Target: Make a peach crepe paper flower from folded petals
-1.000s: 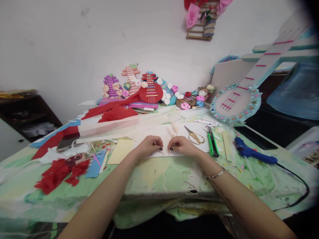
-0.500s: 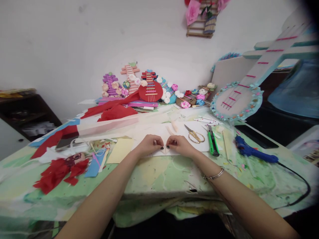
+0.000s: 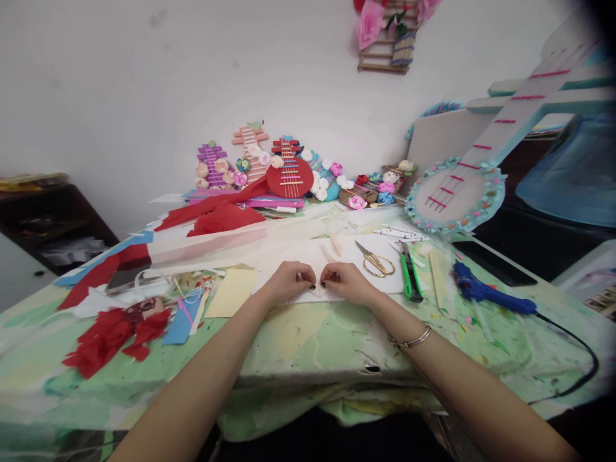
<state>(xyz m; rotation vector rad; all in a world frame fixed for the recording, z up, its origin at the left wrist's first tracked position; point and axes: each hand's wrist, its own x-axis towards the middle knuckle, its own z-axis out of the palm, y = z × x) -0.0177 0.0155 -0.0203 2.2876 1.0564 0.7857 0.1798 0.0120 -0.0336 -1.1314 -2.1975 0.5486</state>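
Note:
My left hand (image 3: 294, 281) and my right hand (image 3: 341, 281) meet over a white board (image 3: 308, 253), thumbs and fingers pinched close together. Between the fingertips is a small pale piece of paper (image 3: 318, 292), mostly covered by the fingers. Curled pale-peach strips (image 3: 335, 244) lie on the board just beyond the hands. To the right of my right hand rest gold-handled scissors (image 3: 378, 262) and a green utility knife (image 3: 411, 276).
A blue glue gun (image 3: 491, 292) with a black cord and a dark phone (image 3: 500, 262) lie at the right. Red crepe paper (image 3: 103, 340) and yellow paper (image 3: 227, 294) are at the left. Paper lutes (image 3: 289, 176) line the back; a large pale-blue one (image 3: 457, 196) leans at the right.
Both hands keep the same pinch over the board, with hardly any movement. The whole view has shifted very slightly.

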